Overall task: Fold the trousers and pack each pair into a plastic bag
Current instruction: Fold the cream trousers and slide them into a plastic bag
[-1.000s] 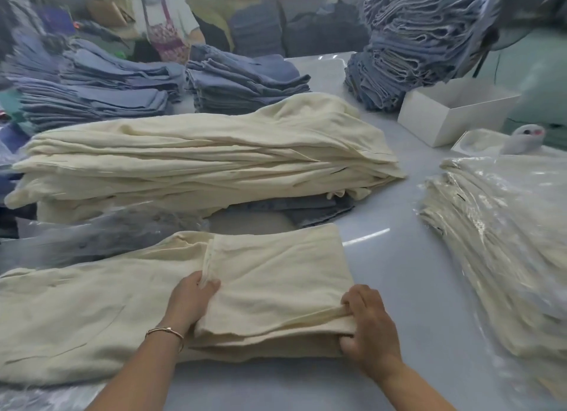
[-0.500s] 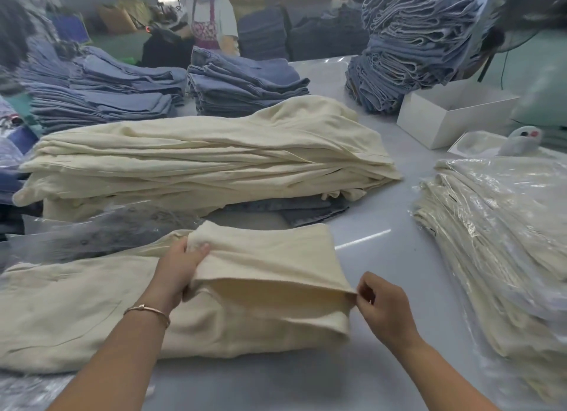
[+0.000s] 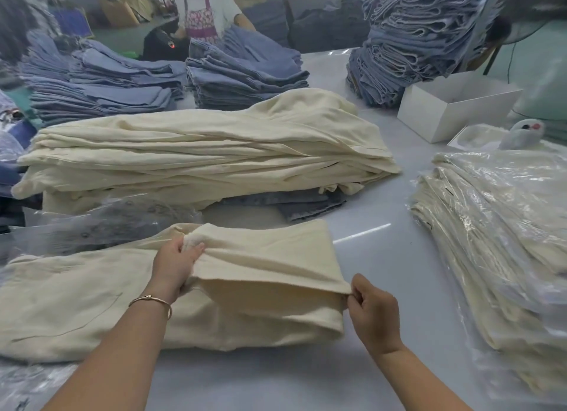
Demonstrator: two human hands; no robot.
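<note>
Glossy pale-grey packing table point(image 3: 383, 251), garment stacks all round. Left hand point(image 3: 176, 264) grips bunched top layer of cream cotton trousers point(image 3: 92, 303); right hand point(image 3: 372, 311) pinches hem corner. Change: a second ago flap lay flat, pressed; now lifted, hollow beneath. Trousers at near table edge. Judgement: fold being carried leftward, unfinished; bagging not begun. Bagged cream trousers stack point(image 3: 497, 226) right; unfolded cream pile point(image 3: 199, 152) behind.

Trousers point(image 3: 245, 303) lie nearest on the table point(image 3: 383, 251) (unfolded stack point(image 3: 199, 152) behind, bagged stack point(image 3: 497, 241) right).
</note>
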